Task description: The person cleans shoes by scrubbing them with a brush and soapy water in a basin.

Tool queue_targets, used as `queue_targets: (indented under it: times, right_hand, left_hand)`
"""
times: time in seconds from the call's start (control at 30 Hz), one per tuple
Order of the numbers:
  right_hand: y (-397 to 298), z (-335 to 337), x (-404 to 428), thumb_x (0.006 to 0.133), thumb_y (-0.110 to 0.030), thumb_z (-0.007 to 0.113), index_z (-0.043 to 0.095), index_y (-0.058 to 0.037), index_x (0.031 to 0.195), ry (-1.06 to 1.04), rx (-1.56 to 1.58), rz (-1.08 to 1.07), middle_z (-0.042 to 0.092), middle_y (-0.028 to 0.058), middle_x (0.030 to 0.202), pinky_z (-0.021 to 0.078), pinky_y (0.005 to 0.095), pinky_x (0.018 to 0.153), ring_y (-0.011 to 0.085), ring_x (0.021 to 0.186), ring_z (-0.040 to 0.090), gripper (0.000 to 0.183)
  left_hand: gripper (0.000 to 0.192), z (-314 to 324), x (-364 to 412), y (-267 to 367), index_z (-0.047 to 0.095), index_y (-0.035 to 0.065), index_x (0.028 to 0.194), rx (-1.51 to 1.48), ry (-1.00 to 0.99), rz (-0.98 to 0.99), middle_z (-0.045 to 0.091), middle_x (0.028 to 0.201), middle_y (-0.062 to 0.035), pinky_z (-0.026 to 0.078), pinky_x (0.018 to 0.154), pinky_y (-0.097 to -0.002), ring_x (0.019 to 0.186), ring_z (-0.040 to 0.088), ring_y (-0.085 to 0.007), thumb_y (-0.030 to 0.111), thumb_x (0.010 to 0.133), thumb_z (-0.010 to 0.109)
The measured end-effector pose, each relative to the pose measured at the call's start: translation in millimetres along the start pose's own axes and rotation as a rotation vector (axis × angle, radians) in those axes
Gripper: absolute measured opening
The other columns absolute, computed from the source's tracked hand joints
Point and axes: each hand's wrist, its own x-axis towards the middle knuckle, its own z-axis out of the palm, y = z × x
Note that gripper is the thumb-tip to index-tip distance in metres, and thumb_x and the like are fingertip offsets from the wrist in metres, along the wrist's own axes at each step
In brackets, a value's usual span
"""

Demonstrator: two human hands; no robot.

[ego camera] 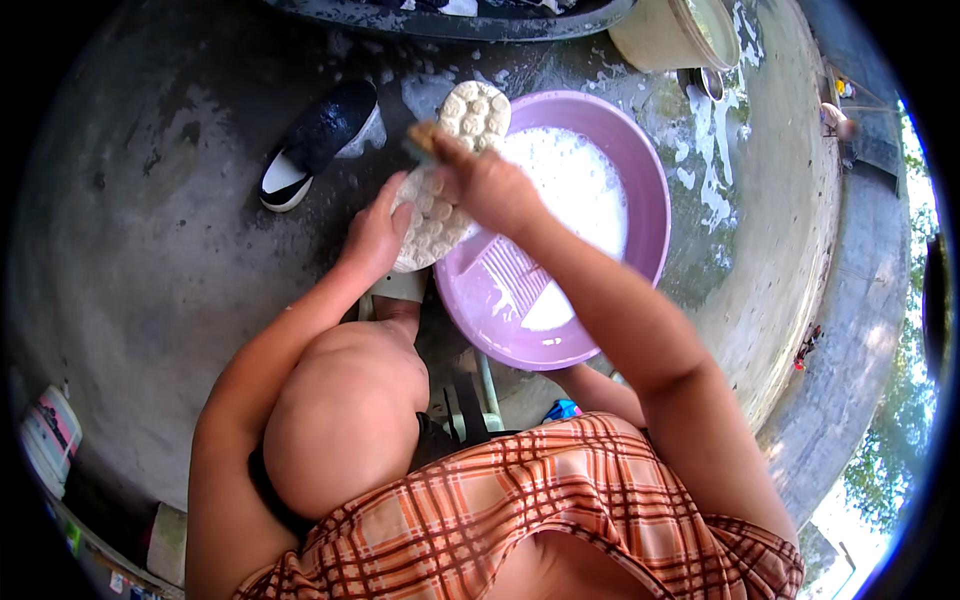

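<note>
My left hand [377, 231] grips a shoe by its side, near one end. The shoe's cream studded sole [475, 112] faces up, over the left rim of a purple plastic basin [646, 172]. Across the middle of the sole, my right hand [491, 184] holds a brush [424, 138], blurred and partly covered by the fingers. White suds [574, 187] fill much of the basin, and a ribbed washboard [516, 276] is moulded into its near side. A wet black slip-on shoe [319, 146] with a white insole rests on the concrete to the left.
At the top edge stands a large dark tub [450, 26] with items inside. A cream bucket [667, 37] is at the upper right, beside a small metal vessel [709, 84]. Foam streaks the wet concrete floor [172, 247]. A white container [51, 441] stands far left.
</note>
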Motion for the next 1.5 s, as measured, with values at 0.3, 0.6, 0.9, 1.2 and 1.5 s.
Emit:
queue_targets:
  times: [0.3,0.6,0.9,1.2,1.5]
  right_hand:
    - [26.8,-9.6,22.8,0.092,-0.035,0.049,0.043,-0.0168,0.135,0.275,0.155,0.168,0.060,0.0276,0.090,0.0511,0.0450,0.072,0.0413,0.078,0.063,0.047]
    - [32.3,10.6,-32.3,0.090,-0.028,0.053,0.044,-0.0143,0.135,0.242,0.580,0.177,0.061,0.0249,0.096,0.0481,0.0397,0.079,0.0354,0.086,0.062,0.048]
    - [65.6,2.9,-16.0,0.093,-0.027,0.050,0.041,-0.0131,0.138,0.271,0.708,0.249,0.063,0.0226,0.100,0.0464,0.0375,0.084,0.0301,0.093,0.063,0.048]
    - [77.4,16.4,-61.1,0.091,-0.023,0.054,0.041,-0.0181,0.138,0.301,0.746,0.211,0.055,0.0190,0.089,0.0451,0.0395,0.080,0.0341,0.082,0.057,0.049]
    - [71.6,27.8,-51.1,0.091,-0.029,0.053,0.043,-0.0182,0.136,0.362,0.836,0.126,0.057,0.0218,0.091,0.0464,0.0432,0.077,0.0389,0.083,0.057,0.047]
  left_hand:
    - [0.061,7.1,22.4,-17.7,0.035,0.0044,0.135,-0.041,-0.060,0.158,0.048,0.123,-0.0281,0.040,0.096,-0.0415,0.116,0.047,-0.0399,0.025,0.083,0.060]
    - [0.129,27.5,78.1,56.4,-0.003,-0.0038,0.142,0.278,-0.163,0.069,0.028,0.141,-0.0282,0.031,0.106,-0.0413,0.129,0.033,-0.0400,0.048,0.057,0.079]
    - [0.127,29.8,109.6,62.2,-0.003,-0.0012,0.143,-0.052,-0.158,-0.026,0.030,0.141,-0.0242,0.031,0.105,-0.0358,0.129,0.035,-0.0316,0.033,0.056,0.082]
    - [0.116,36.1,99.9,44.9,0.001,0.0045,0.145,-0.138,-0.063,0.137,0.030,0.139,-0.0229,0.031,0.105,-0.0361,0.127,0.035,-0.0319,0.012,0.058,0.078]
    - [0.117,34.8,56.8,50.5,0.000,0.0027,0.143,0.296,0.106,0.408,0.032,0.129,-0.0278,0.029,0.103,-0.0462,0.118,0.035,-0.0427,0.015,0.058,0.079]
